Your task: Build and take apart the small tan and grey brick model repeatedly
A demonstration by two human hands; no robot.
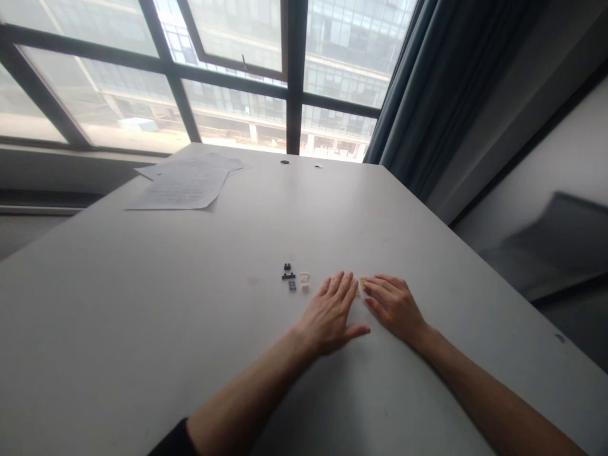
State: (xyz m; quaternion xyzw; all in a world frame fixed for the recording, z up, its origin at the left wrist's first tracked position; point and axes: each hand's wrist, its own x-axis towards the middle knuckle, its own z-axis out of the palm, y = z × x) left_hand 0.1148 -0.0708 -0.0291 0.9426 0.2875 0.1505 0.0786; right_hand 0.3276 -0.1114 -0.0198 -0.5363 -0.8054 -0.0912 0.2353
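My left hand lies over the white table with its fingers stretched out and the thumb spread to the right. Its fingertips partly cover some small tan pieces, which look like toy building bricks. To the right, my right hand rests with its fingers loosely bent and apart, the fingertips touching or very near another tan piece. Left of my left hand sit several small dark bricks and a couple of white pieces. How many tan pieces lie under the fingers is hidden.
Printed paper sheets overlap at the table's far left. Two round cable holes are near the back edge of the white table. Beyond stand framed windows and a dark curtain on the right.
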